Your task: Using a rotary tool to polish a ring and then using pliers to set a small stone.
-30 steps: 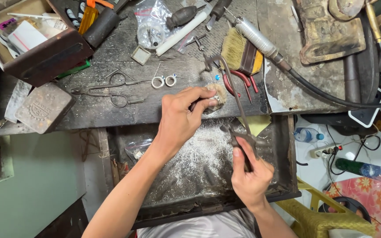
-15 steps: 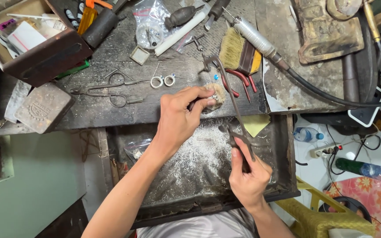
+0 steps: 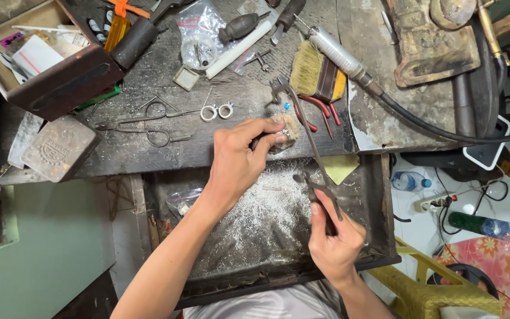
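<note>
Sawing step in hand, judging by the pose. Left hand (image 3: pixel 240 162), centre of frame, pinches a small pale workpiece (image 3: pixel 285 131) against the tabletop (image 3: pixel 149 147) edge; fingers closed tight round it, too small to tell what it is exactly. Right hand (image 3: pixel 333 236), lower centre-right, is wrapped shut round the handle of a thin dark saw frame (image 3: pixel 305 139) that slants up to the piece and past it toward the brush (image 3: pixel 309 74) at upper centre.

Below the hands, an open drawer tray (image 3: pixel 379 195) carries a spread of pale filings (image 3: pixel 261 212). Two small rings (image 3: pixel 217 111) lie left of the piece, apart from it; scissors (image 3: pixel 143 124) further left.

Next move likely calls for short, straight strokes with the left hand's pinch locked so the piece doesn't twist. Fingertips sit very near the blade: slip risk.
</note>
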